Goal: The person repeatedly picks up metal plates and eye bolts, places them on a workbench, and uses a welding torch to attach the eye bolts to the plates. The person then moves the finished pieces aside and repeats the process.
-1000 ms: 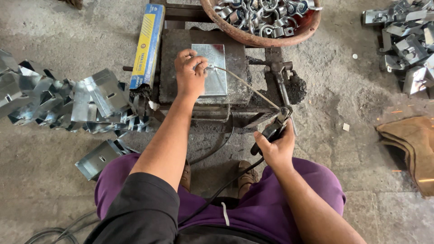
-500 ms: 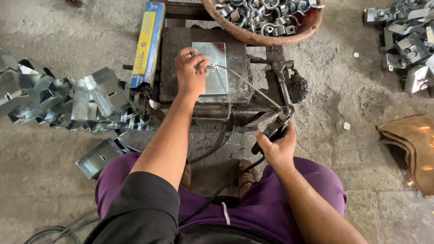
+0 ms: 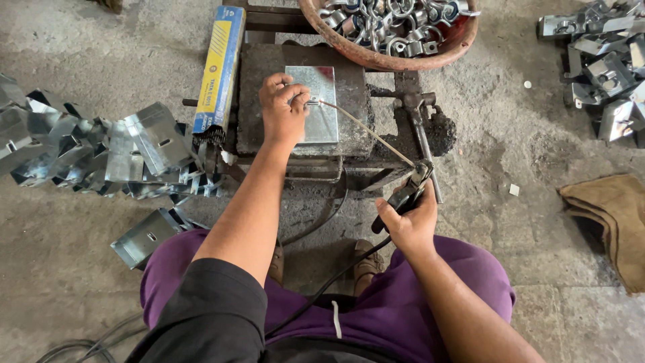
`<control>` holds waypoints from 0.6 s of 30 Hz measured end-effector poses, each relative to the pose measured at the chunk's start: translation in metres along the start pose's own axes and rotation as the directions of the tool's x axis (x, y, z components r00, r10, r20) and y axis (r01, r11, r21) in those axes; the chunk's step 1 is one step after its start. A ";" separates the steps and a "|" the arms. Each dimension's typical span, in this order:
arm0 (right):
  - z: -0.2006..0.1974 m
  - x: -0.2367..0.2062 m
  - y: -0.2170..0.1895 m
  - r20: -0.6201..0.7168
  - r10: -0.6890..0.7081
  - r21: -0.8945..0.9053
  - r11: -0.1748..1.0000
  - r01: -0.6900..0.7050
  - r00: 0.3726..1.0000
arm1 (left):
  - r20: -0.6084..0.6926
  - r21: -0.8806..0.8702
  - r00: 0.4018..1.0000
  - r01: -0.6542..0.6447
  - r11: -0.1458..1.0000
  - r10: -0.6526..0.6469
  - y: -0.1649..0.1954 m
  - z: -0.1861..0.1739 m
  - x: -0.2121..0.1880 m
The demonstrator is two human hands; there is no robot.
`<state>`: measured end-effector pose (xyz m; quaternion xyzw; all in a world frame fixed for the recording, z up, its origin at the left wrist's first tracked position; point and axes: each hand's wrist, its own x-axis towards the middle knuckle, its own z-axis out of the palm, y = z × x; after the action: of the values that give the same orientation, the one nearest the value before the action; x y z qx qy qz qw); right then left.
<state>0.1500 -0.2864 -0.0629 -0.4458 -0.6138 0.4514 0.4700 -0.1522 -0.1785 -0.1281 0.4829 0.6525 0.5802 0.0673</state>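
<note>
My left hand (image 3: 283,107) rests on a shiny galvanised metal plate (image 3: 321,114) that lies on a dark steel block (image 3: 255,94). Its fingers pinch something small at the plate's left edge, right where the tip of a thin welding rod (image 3: 366,131) ends. The rod runs down to the right into a black electrode holder (image 3: 405,195), which my right hand (image 3: 408,225) grips above my purple-clad lap. A black cable (image 3: 322,289) trails from the holder over my legs.
A reddish bowl (image 3: 396,62) of metal rings and clamps stands behind the block. A blue and yellow rod box (image 3: 220,67) lies to its left. Bent galvanised brackets (image 3: 101,151) are piled left, more brackets (image 3: 605,60) far right, with a brown glove (image 3: 608,215) nearby.
</note>
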 end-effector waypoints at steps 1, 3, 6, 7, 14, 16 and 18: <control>0.000 0.000 0.001 0.001 -0.006 -0.005 1.000 0.006 1.000 | 0.005 -0.006 1.000 0.018 1.000 -0.018 0.000 0.000 0.000; 0.000 0.000 0.002 0.004 -0.006 -0.011 1.000 0.006 1.000 | 0.001 0.011 1.000 0.014 1.000 -0.014 0.001 0.000 0.000; 0.000 0.000 0.002 0.005 0.010 -0.017 1.000 -0.010 1.000 | 0.001 0.045 1.000 -0.009 0.999 0.009 0.002 -0.002 0.000; 0.000 0.000 0.001 0.005 0.012 -0.017 1.000 -0.012 1.000 | 0.015 0.036 1.000 0.009 0.999 -0.010 0.003 -0.002 0.000; 0.003 -0.002 -0.007 -0.033 -0.002 -0.162 0.987 -0.003 0.999 | -0.002 0.047 0.994 -0.107 0.993 0.108 0.002 -0.004 0.000; 0.004 -0.002 -0.009 -0.026 -0.041 -0.160 0.986 0.036 0.999 | 0.022 -0.169 0.999 0.036 0.985 -0.033 0.001 -0.004 0.000; 0.004 -0.003 -0.011 -0.023 -0.033 -0.146 0.989 0.029 0.999 | 0.016 -0.171 1.000 0.026 0.985 -0.023 0.000 -0.005 0.000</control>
<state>0.1448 -0.2917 -0.0537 -0.4750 -0.6458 0.3924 0.4509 -0.1555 -0.1817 -0.1265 0.4712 0.6055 0.6300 0.1203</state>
